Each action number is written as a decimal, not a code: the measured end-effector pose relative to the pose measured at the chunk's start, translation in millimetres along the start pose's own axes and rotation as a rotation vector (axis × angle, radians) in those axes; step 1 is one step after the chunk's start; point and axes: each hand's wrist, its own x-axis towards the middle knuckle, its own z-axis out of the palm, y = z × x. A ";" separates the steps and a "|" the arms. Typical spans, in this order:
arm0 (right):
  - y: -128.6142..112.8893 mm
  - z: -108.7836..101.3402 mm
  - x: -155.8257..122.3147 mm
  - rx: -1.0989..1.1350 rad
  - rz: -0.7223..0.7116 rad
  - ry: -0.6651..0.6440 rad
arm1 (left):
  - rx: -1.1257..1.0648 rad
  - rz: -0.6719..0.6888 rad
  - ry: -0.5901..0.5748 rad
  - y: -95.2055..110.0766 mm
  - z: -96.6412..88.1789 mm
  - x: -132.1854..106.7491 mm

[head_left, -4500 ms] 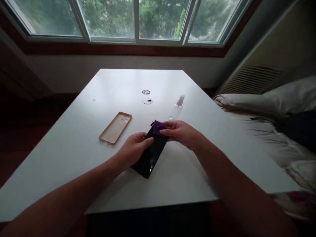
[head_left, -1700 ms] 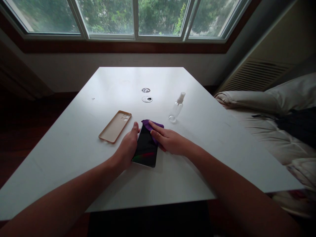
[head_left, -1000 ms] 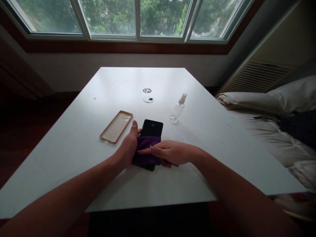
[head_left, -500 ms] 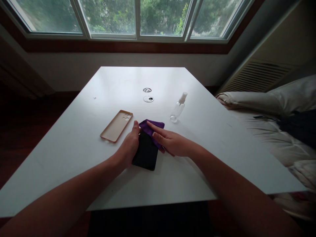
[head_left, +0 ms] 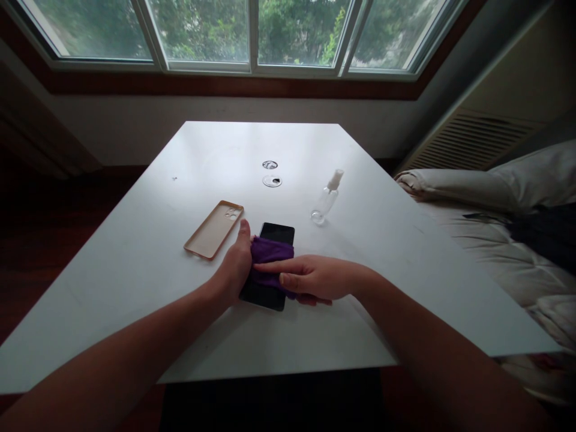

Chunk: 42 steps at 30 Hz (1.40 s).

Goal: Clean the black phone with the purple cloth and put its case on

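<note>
A black smartphone [head_left: 265,296] lies on the white table, its top and bottom ends showing. Across its middle is a purple cloth [head_left: 272,249]. My right hand [head_left: 310,277] grips the cloth, index finger stretched over it and pressed down on the phone. Along the phone's left edge, my left hand [head_left: 236,264] holds it, thumb pointing up; its other fingers are mostly hidden. A clear phone case with a tan rim [head_left: 212,231] lies to the left of my left hand.
Beyond my right hand, a clear spray bottle [head_left: 327,198] with a white cap lies on its side. Two round fittings [head_left: 272,180] are set in the white table [head_left: 135,288]. A window stands behind the table, and a bed with bedding [head_left: 486,240] is at the right.
My right hand has drawn the purple cloth from the phone's top end down to its middle, uncovering the top. My left hand has stayed at the phone's left edge.
</note>
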 end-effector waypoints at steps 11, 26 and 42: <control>15.4 -2.1 11.3 0.182 -0.075 -0.043 | 0.066 0.057 -0.109 -4.6 -1.6 3.7; 12.1 -7.9 13.3 0.066 -0.046 0.359 | 0.031 0.068 -0.033 -6.9 -4.6 4.9; 4.8 -4.6 9.5 -0.145 0.057 0.372 | -0.025 0.016 -0.116 -8.6 -6.7 7.2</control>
